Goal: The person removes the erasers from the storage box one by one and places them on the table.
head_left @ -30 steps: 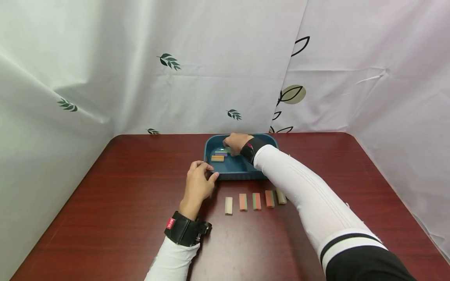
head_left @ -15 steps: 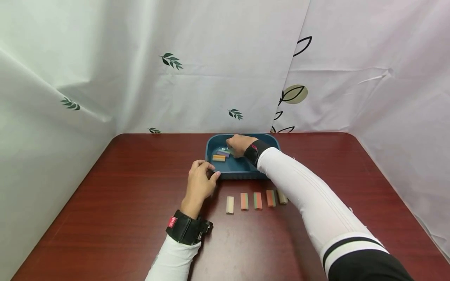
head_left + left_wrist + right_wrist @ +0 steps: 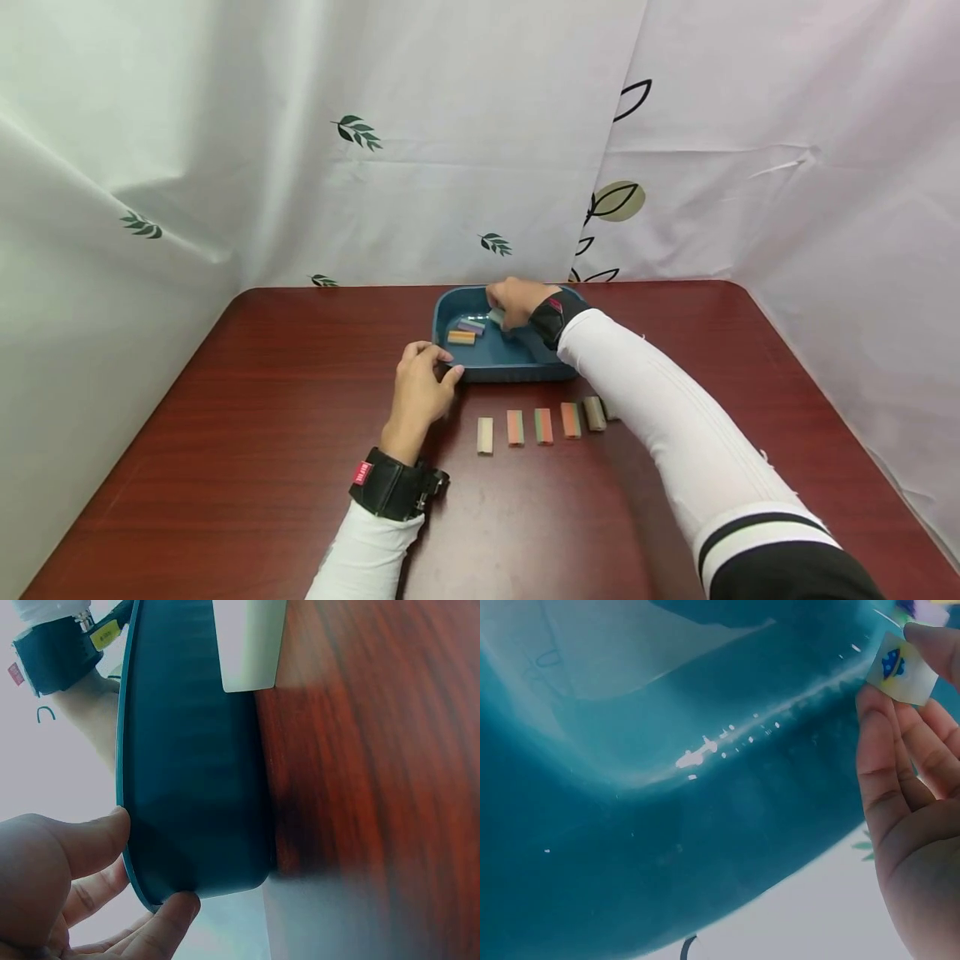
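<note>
My left hand grips the near left corner of a blue plastic tray. In the left wrist view its thumb lies at the tray's rim and a fingertip presses the outer wall round the corner. Over the inside of the tray, my right hand pinches a small whitish block between thumb and fingers; blue and yellow print shows on its end. Left of that hand, a purple block and an orange-and-cream block lie on the tray floor.
In front of the tray, several small blocks stretch in a row on the reddish wooden table: a cream block at the left, then orange-and-green ones, then a grey-brown one. The right sleeve partly hides the row's end. A white curtain hangs behind.
My right hand has shifted slightly right and up inside the tray, and the whitish block shows more clearly in its fingers. More of the row's right end is uncovered. My left hand stays at the corner.
</note>
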Action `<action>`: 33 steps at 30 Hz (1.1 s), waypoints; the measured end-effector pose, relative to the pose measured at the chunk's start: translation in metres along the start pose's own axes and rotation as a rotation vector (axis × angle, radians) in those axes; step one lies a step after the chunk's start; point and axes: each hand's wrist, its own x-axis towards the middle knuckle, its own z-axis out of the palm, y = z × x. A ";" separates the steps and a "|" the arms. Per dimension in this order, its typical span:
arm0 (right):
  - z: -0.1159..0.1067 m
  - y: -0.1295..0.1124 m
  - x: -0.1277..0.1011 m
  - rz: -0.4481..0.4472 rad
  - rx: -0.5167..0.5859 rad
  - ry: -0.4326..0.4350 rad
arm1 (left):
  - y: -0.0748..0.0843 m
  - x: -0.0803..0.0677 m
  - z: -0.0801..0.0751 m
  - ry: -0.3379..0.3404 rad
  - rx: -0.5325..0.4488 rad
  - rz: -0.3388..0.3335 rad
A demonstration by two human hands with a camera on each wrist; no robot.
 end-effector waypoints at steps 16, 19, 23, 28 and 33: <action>-0.018 -0.001 -0.040 -0.019 0.191 0.084 | 0.002 0.001 0.002 0.008 0.005 -0.026; -0.020 -0.001 -0.047 -0.016 0.187 0.106 | 0.003 0.001 0.004 0.004 0.004 -0.039; -0.021 -0.002 -0.057 -0.014 0.192 0.152 | 0.002 -0.001 0.005 -0.004 -0.002 -0.061; -0.017 0.000 -0.073 -0.003 0.237 0.222 | 0.003 -0.001 0.004 -0.014 -0.003 -0.068; -0.010 0.002 -0.095 0.039 0.269 0.307 | 0.004 0.001 0.004 -0.013 0.001 -0.055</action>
